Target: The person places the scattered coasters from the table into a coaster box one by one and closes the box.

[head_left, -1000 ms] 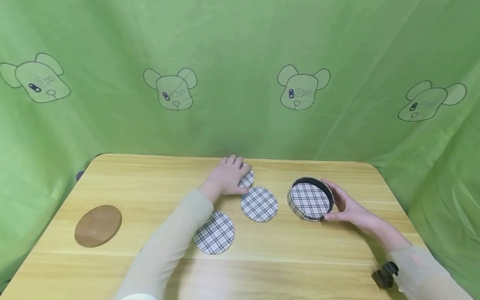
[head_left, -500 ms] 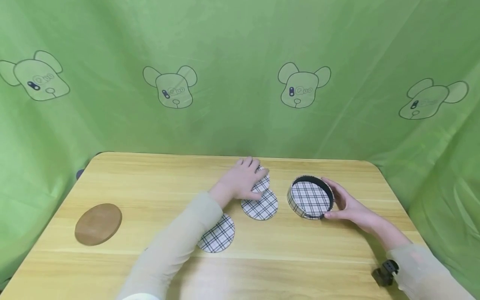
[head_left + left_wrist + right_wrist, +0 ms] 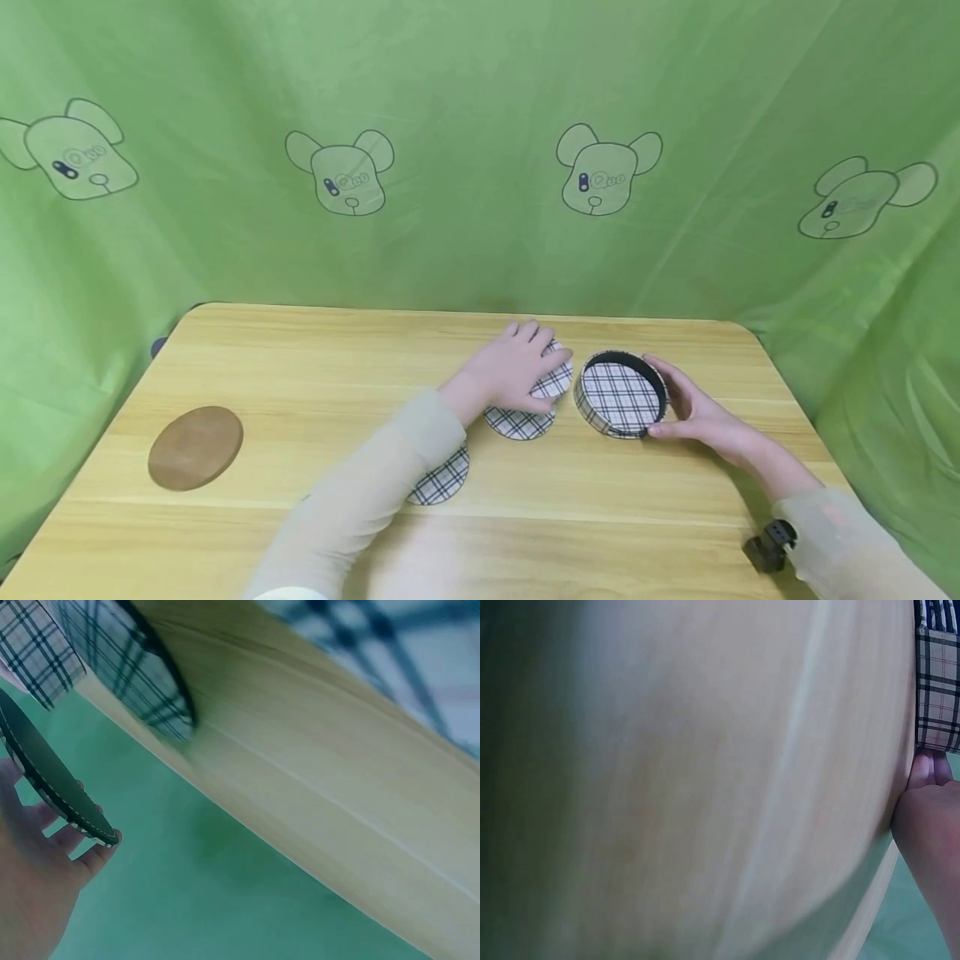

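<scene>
L hand (image 3: pixel 513 367) holds disc (image 3: pixel 557 381), prob by its rim (dim wrist view); R hand (image 3: pixel 688 415) grips box (image 3: pixel 591 417) at 3 o'clock. Disc looks light, stiff; pinch edges.

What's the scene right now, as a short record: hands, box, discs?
left hand: holds a plaid disc by its edge
right hand: grips the round box on its right side
round box: opening up, plaid inside
middle disc: flat on the table, partly hidden by the left hand
near disc: flat on the table, partly hidden by the left sleeve
brown disc: left side of the table, untouched
</scene>
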A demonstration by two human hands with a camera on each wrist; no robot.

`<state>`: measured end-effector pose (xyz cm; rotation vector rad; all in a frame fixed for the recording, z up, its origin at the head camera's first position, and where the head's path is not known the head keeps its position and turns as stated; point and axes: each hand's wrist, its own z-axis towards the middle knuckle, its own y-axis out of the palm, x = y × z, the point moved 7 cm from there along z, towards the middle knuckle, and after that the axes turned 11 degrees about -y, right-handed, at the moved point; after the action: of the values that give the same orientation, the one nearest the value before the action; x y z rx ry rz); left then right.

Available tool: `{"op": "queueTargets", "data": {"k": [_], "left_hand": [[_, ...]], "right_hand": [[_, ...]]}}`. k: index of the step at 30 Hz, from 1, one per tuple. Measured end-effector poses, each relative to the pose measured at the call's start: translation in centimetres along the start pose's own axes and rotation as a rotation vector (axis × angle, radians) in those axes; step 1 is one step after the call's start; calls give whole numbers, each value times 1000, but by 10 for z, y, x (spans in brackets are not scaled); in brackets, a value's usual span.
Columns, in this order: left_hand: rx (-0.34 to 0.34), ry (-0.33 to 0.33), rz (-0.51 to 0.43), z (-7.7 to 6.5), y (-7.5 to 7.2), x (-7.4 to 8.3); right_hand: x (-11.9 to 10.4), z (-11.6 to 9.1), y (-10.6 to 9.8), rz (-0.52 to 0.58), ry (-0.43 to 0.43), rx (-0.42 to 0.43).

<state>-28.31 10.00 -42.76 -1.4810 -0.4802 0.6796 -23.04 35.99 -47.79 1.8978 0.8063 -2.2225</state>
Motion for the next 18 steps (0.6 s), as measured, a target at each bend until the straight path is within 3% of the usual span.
{"op": "queueTargets", "data": {"k": [7,18], "left_hand": [[27,26,32,6,-4,16],[13,34,24,17,-7,36]], "right_hand": [[1,0,0,-5,-14,-2],[0,-1,0,-5,-11,-10]]}}
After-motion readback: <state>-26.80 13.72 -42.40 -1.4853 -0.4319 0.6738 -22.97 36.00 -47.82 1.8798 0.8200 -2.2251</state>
